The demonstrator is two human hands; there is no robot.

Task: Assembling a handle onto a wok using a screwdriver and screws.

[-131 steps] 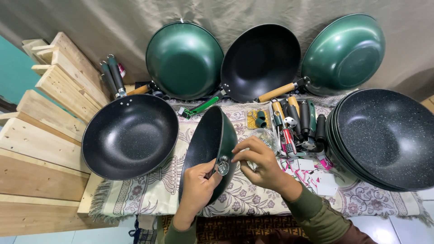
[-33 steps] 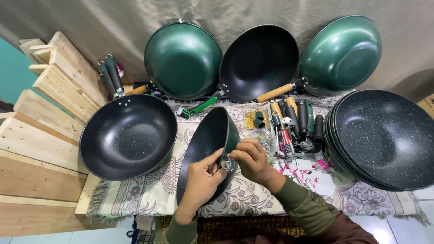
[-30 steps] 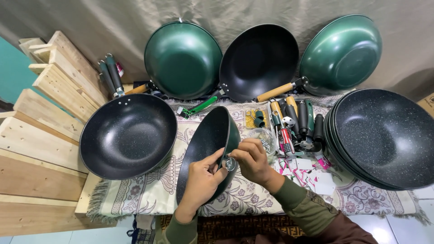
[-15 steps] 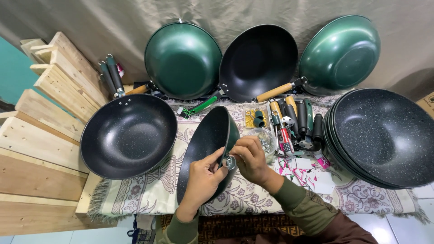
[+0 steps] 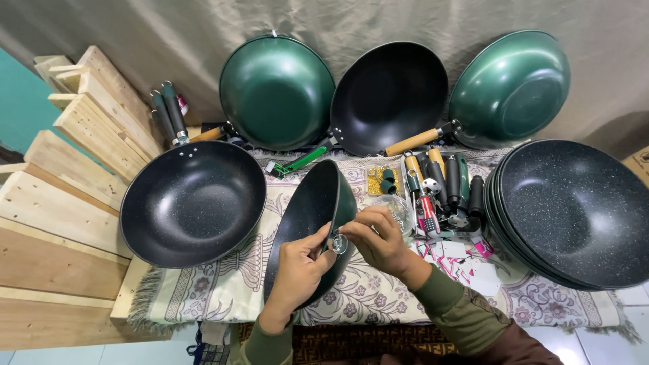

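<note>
patterned cloth [image 5: 223, 297] over worktop, near front edge: handleless wok [image 5: 307, 223] on its rim, my left hand [image 5: 297, 270] clamped on it; my right hand [image 5: 378, 240] pinching a small metal fitting [image 5: 338, 243] against it. risk: fitting slips, wok tips.

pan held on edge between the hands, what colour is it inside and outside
Pan: black speckled inside, green outside; head view.
</note>
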